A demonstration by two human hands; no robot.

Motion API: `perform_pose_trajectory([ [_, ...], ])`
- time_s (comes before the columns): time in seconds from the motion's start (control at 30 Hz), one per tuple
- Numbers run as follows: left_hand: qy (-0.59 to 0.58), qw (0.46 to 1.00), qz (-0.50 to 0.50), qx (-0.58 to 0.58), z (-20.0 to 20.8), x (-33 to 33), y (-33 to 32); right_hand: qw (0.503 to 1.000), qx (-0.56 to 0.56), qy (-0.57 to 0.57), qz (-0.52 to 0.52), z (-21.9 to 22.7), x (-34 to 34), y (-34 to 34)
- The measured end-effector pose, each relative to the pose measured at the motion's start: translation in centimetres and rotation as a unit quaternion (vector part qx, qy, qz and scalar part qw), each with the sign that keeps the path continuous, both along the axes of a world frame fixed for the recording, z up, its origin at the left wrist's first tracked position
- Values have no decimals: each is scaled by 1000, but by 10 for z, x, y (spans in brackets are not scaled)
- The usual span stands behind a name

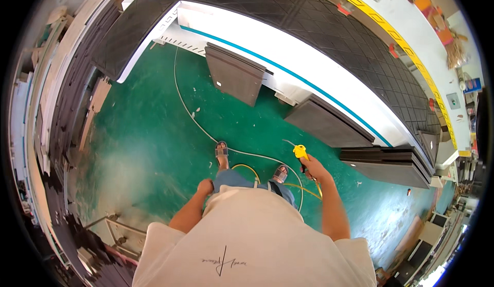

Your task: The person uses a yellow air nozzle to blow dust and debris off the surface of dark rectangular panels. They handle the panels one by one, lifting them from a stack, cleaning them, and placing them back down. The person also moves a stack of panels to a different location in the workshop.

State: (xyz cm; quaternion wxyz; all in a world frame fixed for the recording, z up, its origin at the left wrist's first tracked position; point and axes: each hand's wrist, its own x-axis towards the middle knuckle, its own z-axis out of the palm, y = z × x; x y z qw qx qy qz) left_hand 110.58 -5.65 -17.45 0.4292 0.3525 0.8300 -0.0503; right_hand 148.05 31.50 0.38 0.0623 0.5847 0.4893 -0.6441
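My right hand is closed around a yellow air blow gun, held out in front of me to the right. Its thin nozzle points away to the upper left, over the green floor. A yellow hose runs along the floor near my feet and up toward that hand. Beside my left thigh my left hand hangs low with its fingers curled in, and nothing shows in it.
Ahead stands a long machine with a dark tiled top and a white side. Dark panels lean against it, with more stacked panels on the right. A pale hose curves across the floor. Long boards line the left.
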Motion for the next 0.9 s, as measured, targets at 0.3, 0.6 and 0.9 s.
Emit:
perform_pose_trajectory([
  [0.3,-226,873,421,98,13,-179,-6,989,0,-9,-150,23,-134,-52],
  [0.6,-241,861,438,91,22,-257,47,950,203,-234,-40,-42,-128,-45],
  [0.9,-231,869,436,41,36,-171,116,935,-109,-276,-193,-80,46,17],
])
